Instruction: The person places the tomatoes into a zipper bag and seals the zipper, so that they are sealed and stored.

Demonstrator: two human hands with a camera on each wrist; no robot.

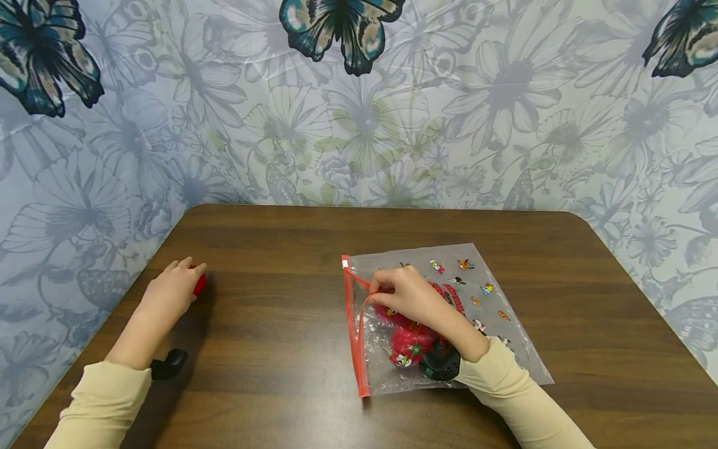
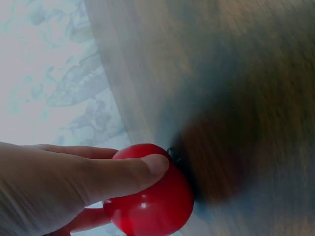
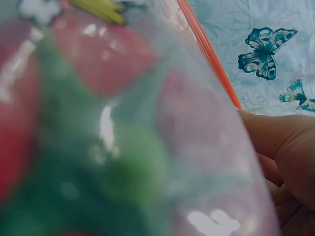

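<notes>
left hand (image 1: 171,292): gripping glossy, round red tomato (image 2: 152,204) near left edge of brown wood-grain table (image 1: 275,312) | right hand (image 1: 409,296): pinching red-edged mouth of clear, cartoon-printed plastic bag (image 1: 358,349) on table | inside bag: red, green-topped vegetables (image 1: 408,343)

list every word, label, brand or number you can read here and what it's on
No text is readable.
Red print on the clear zip bag: looks like lettering, too small and partly covered to read.
Red tomato: none visible.
</notes>
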